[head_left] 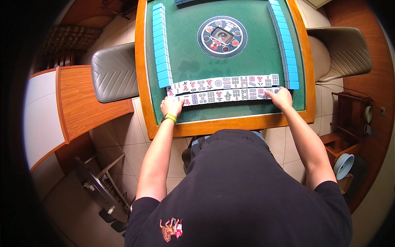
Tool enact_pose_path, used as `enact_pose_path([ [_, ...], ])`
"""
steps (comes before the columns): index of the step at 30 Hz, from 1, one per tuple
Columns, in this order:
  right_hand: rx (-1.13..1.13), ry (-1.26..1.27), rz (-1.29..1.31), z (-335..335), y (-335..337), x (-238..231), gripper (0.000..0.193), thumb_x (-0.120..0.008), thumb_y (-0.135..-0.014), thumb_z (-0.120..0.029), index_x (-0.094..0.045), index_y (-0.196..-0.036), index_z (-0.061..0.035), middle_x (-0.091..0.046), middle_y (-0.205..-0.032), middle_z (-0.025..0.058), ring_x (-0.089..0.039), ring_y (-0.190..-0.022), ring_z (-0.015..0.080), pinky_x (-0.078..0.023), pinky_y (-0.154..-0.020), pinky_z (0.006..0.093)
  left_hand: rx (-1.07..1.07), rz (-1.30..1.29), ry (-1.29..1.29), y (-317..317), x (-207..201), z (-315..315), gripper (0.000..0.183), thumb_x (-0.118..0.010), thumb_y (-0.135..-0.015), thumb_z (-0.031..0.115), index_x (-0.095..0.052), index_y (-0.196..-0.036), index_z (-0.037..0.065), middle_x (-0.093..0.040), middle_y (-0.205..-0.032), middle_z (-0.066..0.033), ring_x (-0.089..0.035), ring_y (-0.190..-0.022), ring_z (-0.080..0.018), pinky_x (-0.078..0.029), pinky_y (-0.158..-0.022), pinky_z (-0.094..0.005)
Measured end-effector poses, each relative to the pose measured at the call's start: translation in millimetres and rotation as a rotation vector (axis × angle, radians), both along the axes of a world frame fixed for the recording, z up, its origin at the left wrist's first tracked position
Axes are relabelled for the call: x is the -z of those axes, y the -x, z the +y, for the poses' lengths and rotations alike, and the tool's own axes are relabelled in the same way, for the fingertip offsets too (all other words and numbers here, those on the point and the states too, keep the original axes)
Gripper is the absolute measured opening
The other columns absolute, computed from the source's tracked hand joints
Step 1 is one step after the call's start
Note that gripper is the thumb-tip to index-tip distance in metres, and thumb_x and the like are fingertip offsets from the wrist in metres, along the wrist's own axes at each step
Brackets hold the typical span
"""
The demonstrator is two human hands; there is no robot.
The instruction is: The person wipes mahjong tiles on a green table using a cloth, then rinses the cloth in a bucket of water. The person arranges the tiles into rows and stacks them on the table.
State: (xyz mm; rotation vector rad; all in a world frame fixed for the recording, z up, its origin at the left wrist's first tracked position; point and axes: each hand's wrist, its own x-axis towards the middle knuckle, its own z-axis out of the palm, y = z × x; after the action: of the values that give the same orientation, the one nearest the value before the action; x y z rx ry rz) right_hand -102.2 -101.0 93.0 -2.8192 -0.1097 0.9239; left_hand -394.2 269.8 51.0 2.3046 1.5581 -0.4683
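Observation:
Two long rows of white mahjong tiles lie face up across the near part of a green-topped mahjong table (189, 53). My left hand (172, 106) is closed on the left end of the near row of mahjong tiles (226, 96), its wrist wearing a yellow-green band. At the opposite end, my right hand (281, 99) presses in on the same row, fingers partly hidden behind the tiles. Just beyond it, the far row of mahjong tiles (224, 83) runs nearly parallel, with a narrow gap in places.
Blue-backed tile walls line the left (161, 45) and right (284, 45) sides; part of another (187, 1) shows at the far edge. A round printed panel (205, 41) sits mid-table. Grey chairs stand left (113, 72) and right (349, 49). A wooden desk (90, 99) is further left.

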Motion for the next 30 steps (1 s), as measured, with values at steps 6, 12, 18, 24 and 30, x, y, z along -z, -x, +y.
enact_pose_path([
  [6,-0.085,-0.048,-0.156,-16,8,26,0.07,-0.082,-0.078,-0.051,-0.063,-0.113,0.0078,-0.071,-0.114,0.0254,-0.067,-0.111,0.0389,-0.053,-0.096,0.0467,-0.042,-0.154,-0.04,9,6,-31,0.117,-0.077,-0.085,0.049,-0.009,-0.157,-0.013,-0.046,-0.145,-0.0309,-0.045,-0.134,-0.0435,-0.037,-0.115,-0.0479],
  [12,-0.154,-0.003,-0.103,-12,24,2,0.082,-0.077,-0.086,-0.039,-0.043,-0.146,0.0058,-0.057,-0.135,0.0259,-0.058,-0.125,0.0385,-0.05,-0.103,0.0463,0.126,-0.281,-0.083,43,35,-34,0.114,-0.069,-0.09,0.054,-0.002,-0.161,-0.006,-0.01,-0.168,-0.0283,-0.016,-0.153,-0.0424,-0.016,-0.124,-0.0528],
  [18,-0.51,-0.317,-0.484,-4,16,16,0.091,-0.081,-0.081,-0.045,-0.042,-0.154,-0.0088,-0.031,-0.159,0.0254,-0.033,-0.146,0.0428,-0.034,-0.117,0.0528,0.255,-0.489,-0.214,27,20,-11,0.093,-0.077,-0.085,0.044,-0.032,-0.155,0.003,-0.026,-0.156,-0.0301,-0.03,-0.142,-0.0475,-0.028,-0.118,-0.0554],
  [24,-0.559,-0.241,-0.5,12,2,55,0.097,-0.072,-0.078,-0.071,-0.041,-0.157,-0.0255,-0.022,-0.165,0.0219,-0.015,-0.154,0.0426,-0.022,-0.12,0.0612,0.375,-0.539,-0.365,2,29,-21,0.072,-0.075,-0.086,0.044,-0.046,-0.144,0.012,-0.035,-0.142,-0.026,-0.035,-0.135,-0.045,-0.032,-0.113,-0.0572],
  [30,-0.632,-0.199,-0.528,17,6,53,0.086,-0.069,-0.082,-0.068,-0.046,-0.154,-0.0276,-0.031,-0.16,0.0207,-0.023,-0.149,0.044,-0.025,-0.116,0.0604,0.531,-0.47,-0.436,-5,30,-25,0.068,-0.073,-0.084,0.046,-0.053,-0.144,0.019,-0.038,-0.142,-0.0226,-0.034,-0.135,-0.0418,-0.027,-0.114,-0.0564],
])
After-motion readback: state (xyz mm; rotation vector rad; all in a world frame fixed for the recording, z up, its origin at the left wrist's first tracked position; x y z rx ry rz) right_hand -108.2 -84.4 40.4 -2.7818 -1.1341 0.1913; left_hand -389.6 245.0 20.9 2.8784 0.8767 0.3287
